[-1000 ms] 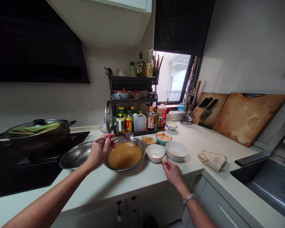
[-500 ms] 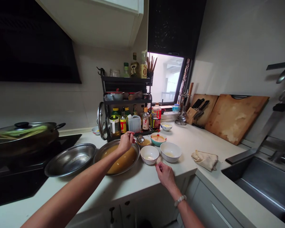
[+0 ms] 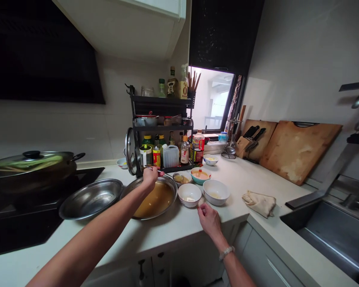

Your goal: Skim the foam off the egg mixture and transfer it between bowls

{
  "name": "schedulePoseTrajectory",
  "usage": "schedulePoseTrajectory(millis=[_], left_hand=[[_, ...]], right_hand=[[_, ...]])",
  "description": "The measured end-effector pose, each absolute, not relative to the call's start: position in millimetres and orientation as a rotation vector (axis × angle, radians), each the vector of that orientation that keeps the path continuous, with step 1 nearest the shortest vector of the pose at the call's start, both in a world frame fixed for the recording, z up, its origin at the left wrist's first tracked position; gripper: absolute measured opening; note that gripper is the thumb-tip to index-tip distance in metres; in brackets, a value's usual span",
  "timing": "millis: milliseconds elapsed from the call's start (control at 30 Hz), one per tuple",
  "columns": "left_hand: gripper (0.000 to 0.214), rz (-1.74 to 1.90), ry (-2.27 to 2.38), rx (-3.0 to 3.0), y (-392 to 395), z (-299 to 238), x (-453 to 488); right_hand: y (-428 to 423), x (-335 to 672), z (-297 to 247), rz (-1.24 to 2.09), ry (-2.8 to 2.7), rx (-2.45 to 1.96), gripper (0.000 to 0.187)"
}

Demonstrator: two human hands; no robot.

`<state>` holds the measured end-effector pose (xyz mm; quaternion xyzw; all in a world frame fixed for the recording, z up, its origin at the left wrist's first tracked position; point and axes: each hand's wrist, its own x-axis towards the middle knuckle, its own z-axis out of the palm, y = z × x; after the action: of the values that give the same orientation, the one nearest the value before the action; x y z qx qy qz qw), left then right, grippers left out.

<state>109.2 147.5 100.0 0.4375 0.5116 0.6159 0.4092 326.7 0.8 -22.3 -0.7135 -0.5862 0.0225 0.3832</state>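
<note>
My left hand (image 3: 150,177) reaches over the far rim of a steel basin (image 3: 171,199) of brown-yellow liquid. Its fingers are closed on the handle of a metal spoon (image 3: 161,173); the spoon's bowl is not visible now. My right hand (image 3: 208,218) rests on the white counter (image 3: 179,227) near its front edge, fingers curled, just below a white bowl (image 3: 189,194) with a pale lump in it. A second white bowl (image 3: 215,192), a small bowl of brown sauce (image 3: 181,179) and a teal bowl (image 3: 200,175) stand close by.
An empty steel basin (image 3: 91,198) sits left of the full one. A lidded wok (image 3: 26,167) with greens is on the black hob. A black rack (image 3: 161,131) holds bottles. A cloth (image 3: 259,202), cutting boards (image 3: 299,149), knife block (image 3: 247,143) and sink (image 3: 332,235) lie right.
My left hand drew the spoon back from the small sauce bowl toward the far rim of the basin; the spoon's bowl is out of sight. My right hand barely moved.
</note>
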Motion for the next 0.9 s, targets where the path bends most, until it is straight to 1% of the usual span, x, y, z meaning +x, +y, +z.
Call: schedulePoseTrajectory(millis=[167,367,633,733,833,900], left_hand=[[0.022,1.57,1.239,0.984,140.1,111.4,102.5],[0.021,1.584,1.183,0.931,129.6,127.7,89.4],[0.017,1.603,1.137,1.005,96.0,141.3,36.5],[0.019,1.619,1.176,1.259,79.4,133.7,12.3],[0.025,1.573,1.247,1.605,59.6,126.1,-6.3],[0.024,1.531,1.265,1.843,45.2,125.4,-12.7]], right_hand=[[0.3,326.2,-19.9,0.067,-1.496,-1.838,0.015],[0.9,327.6,-22.0,0.067,-1.496,-1.805,0.017],[0.1,327.4,-21.6,0.066,-1.484,-1.803,0.018],[-0.4,327.2,-21.4,0.097,-1.48,-1.797,0.018],[-0.7,327.2,-21.8,0.127,-1.479,-1.786,0.017],[-0.8,327.0,-22.3,0.129,-1.479,-1.789,0.016]])
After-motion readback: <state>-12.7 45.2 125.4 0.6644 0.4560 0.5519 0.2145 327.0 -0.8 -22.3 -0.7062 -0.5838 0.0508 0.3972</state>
